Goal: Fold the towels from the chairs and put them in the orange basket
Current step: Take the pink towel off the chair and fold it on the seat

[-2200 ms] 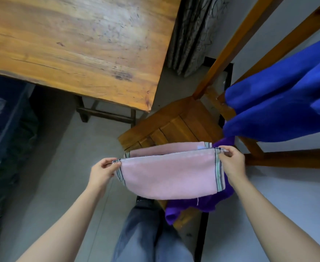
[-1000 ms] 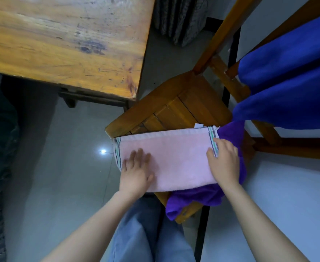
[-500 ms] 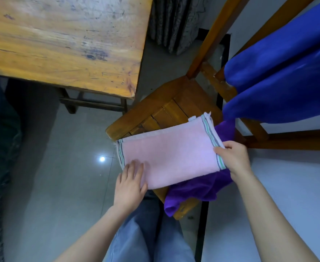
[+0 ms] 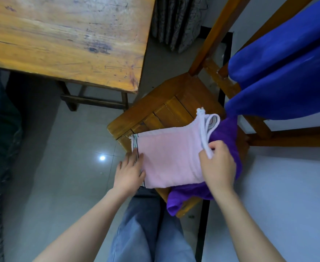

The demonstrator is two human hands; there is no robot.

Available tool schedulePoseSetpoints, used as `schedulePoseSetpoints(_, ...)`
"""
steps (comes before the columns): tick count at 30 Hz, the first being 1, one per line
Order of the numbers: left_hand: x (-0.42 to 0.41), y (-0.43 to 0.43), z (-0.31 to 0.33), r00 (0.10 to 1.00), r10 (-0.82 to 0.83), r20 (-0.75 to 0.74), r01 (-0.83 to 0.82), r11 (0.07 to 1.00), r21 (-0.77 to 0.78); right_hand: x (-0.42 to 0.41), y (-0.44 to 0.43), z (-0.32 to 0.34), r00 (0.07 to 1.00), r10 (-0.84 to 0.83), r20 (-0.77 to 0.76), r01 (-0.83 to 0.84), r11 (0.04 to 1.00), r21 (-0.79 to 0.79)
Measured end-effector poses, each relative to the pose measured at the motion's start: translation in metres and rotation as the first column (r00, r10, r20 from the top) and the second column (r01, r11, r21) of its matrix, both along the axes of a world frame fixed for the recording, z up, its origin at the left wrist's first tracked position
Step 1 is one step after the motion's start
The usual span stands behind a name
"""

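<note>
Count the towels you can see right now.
3. A pink towel lies folded on the chair, a purple towel is bunched beneath it, and a blue towel hangs at upper right; its folds could hide another.

Both bare hands work at opposite ends of the folded pink terry towel (image 4: 170,159).
The left hand (image 4: 129,173) lies flat with its fingers straight and together, pressing on the towel's striped left edge, and its forearm reaches in from the lower left. The right hand (image 4: 218,165) is at the towel's right end, where the thumb and curled fingers pinch the doubled edge and hold it raised. Its forearm comes in from the lower right.
</note>
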State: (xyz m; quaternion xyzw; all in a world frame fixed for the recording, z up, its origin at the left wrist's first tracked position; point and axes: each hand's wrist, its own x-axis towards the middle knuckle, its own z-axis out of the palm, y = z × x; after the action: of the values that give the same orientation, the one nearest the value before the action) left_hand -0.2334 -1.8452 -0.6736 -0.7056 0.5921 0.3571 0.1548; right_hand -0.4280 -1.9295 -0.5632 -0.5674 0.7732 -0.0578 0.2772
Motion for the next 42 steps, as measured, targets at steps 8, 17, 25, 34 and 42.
schedulePoseSetpoints(8, 0.015, -0.011, -0.004, 0.954, 0.143, -0.263, -0.124, 0.988, 0.089, 0.072, 0.042, -0.05, 0.939, 0.292, 0.181, -0.324, 0.927, 0.191)
schedulePoseSetpoints(17, 0.023, -0.026, 0.008, 0.265, 0.814, -0.517, -0.744, 0.514, 0.427, 0.091, 0.05, -0.059, 0.897, 0.355, 0.264, -0.394, 0.912, 0.113)
schedulePoseSetpoints(25, 0.017, -0.038, 0.015, 0.163, 0.807, -0.568, -0.891, 0.368, 0.267, 0.08, 0.056, -0.075, 0.765, 0.588, 0.262, -0.643, 0.709, 0.289)
schedulePoseSetpoints(34, -0.013, -0.029, -0.002, 0.978, 0.207, -0.028, -0.189, 0.816, -0.547, 0.05, 0.025, -0.108, 0.619, 0.737, -0.271, -0.751, 0.656, 0.066)
schedulePoseSetpoints(42, 0.001, -0.011, -0.069, 0.972, -0.197, 0.124, 0.233, 0.853, -0.466, 0.022, 0.021, -0.159, 0.503, 0.825, -0.258, -0.845, 0.532, 0.054)
